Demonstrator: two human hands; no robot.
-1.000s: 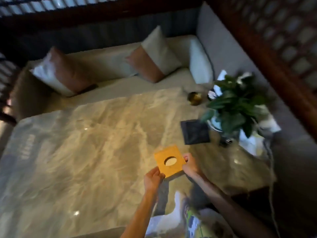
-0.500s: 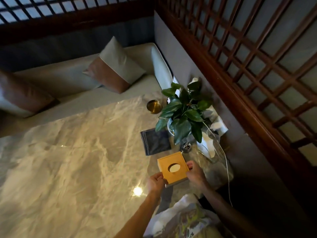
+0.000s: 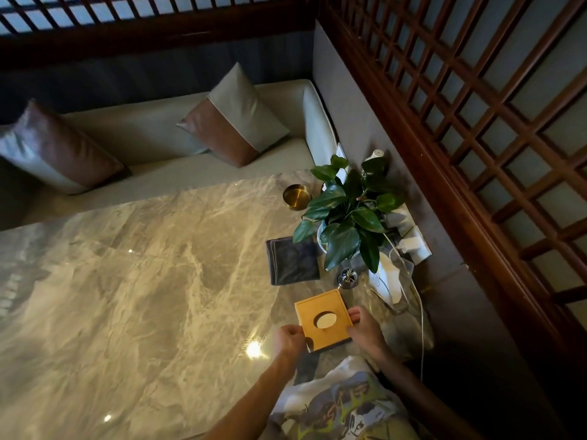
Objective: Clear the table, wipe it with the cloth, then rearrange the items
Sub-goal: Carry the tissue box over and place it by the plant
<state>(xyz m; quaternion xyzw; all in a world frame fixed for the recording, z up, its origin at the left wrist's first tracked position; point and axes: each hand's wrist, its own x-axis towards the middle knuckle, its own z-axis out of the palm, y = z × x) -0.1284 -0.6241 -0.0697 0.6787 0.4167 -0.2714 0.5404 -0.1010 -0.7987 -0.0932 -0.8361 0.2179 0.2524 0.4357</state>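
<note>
At the table's right end, head view: square yellow wooden tissue box with oval slot (image 3: 323, 319) now sits lower and closer to the wall items than a second ago, apparently being set on the marble table (image 3: 143, 281). Left hand (image 3: 287, 339) and right hand (image 3: 365, 328) grasp its opposite edges. Rearranging seems near its end. Folded dark grey cloth (image 3: 292, 260), small toothpick jar (image 3: 347, 277), potted green plant (image 3: 349, 211) and white cable (image 3: 421, 312) crowd the spot.

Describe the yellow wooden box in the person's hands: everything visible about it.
The wooden box is square and flat-topped, yellow-orange, bamboo-like, with an oval opening in its lid showing something pale inside. It sits level at the marble table's near right edge, its corners turned slightly. The left hand grips its near-left side, the right hand its right side. Whether it rests on the table cannot be told.
</note>
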